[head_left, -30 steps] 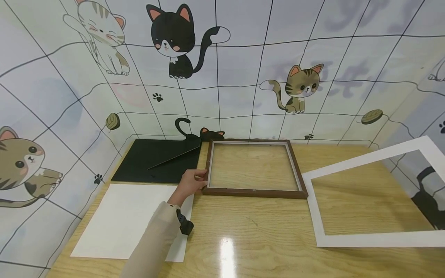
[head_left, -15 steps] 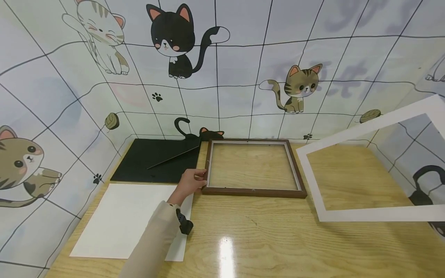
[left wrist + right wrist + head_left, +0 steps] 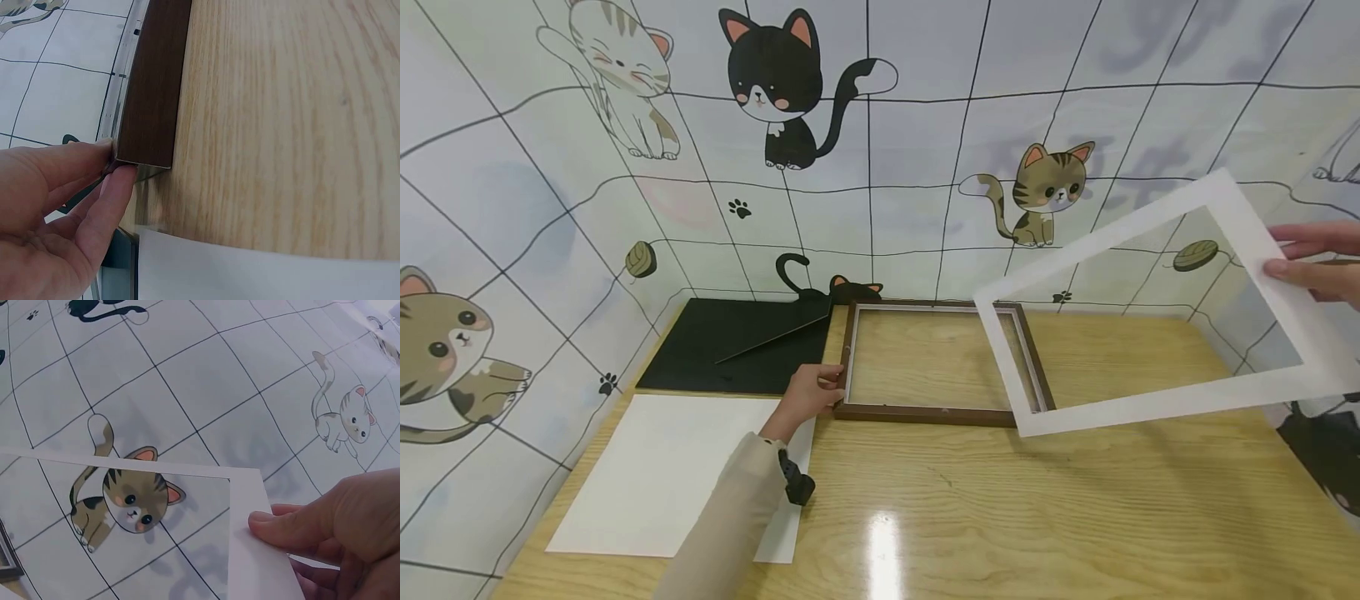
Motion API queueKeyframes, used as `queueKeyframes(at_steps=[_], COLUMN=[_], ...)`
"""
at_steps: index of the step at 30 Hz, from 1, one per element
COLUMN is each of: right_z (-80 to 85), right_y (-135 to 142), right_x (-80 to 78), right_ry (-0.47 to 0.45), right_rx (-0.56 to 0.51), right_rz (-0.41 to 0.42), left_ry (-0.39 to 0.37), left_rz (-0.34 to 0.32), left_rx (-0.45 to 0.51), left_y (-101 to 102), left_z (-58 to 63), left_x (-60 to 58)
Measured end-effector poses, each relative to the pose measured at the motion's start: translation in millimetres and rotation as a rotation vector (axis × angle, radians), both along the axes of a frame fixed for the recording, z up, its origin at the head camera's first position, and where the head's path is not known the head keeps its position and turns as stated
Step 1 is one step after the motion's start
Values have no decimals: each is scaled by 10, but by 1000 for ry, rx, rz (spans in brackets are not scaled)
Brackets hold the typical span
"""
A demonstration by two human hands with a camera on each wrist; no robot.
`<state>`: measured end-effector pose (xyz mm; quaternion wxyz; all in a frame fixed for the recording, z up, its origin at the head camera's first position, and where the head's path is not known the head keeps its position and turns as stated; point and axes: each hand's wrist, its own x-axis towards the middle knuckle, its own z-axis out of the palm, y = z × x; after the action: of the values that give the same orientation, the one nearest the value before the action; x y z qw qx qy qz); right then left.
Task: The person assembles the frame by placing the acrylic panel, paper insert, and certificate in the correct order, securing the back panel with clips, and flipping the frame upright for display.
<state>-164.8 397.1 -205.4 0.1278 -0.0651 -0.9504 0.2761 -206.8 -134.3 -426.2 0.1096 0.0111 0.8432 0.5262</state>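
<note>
Nearest, at eight o'clock from the brown frame (image 3: 940,415), with twelve on the far side, notice the white sheet (image 3: 655,475) laid flat on the table (image 3: 970,517), probably put there to be out of the hands' way. Over this sheet, reaches in with the pale sleeve (image 3: 730,517) from between seven and eight, slanting inward, and pinches with the left hand (image 3: 805,398) the frame's near corner at eight, thumb against fingers, most likely for steadying only. From between two and three, holds with the right hand (image 3: 1330,275) the white mat (image 3: 1150,407), pinching the outer border, with thumb on the near face and fingers behind, pointing about toward nine; perhaps gripped so in order not to bend thin card. Find the mat raised and tilted, with one border crossing before the frame's three o'clock side; hard to say if touching. See the frame lying flat, close to the wall (image 3: 925,133). At nine, find also the black board (image 3: 722,329), seemingly set aside. Behind all, at twelve, see this wall printed with cats.
</note>
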Motion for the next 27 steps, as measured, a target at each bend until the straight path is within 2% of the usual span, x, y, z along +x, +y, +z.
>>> queueKeyframes(at_steps=[3,6,9,17,20,22,27], right_z=[20,40,19,-236,-369,-457,-659], right_y=[-250,-444,-594,-823,-889,-933,-1051], right_x=[-44,-126,-236,-546,-637,-692,-800], right_ry=[12,-19,-36,-58,-68,-77,-98], right_rx=[-101,-233,-351,-802,-931,-972,-926], right_rz=[-16,-21,9,98,125,138,132], left_ry=[4,2,-1,-4,-14,-14,-6], left_rz=[-5,0,1,10,11,9,10], left_rx=[-4,-2,1,-2,5,7,2], left_y=[-16,-31,-37,-14,-5,0,5], left_z=[-21,-37,-41,-31,-25,-23,-18], left_x=[-5,-9,-14,-27,-24,-20,-13])
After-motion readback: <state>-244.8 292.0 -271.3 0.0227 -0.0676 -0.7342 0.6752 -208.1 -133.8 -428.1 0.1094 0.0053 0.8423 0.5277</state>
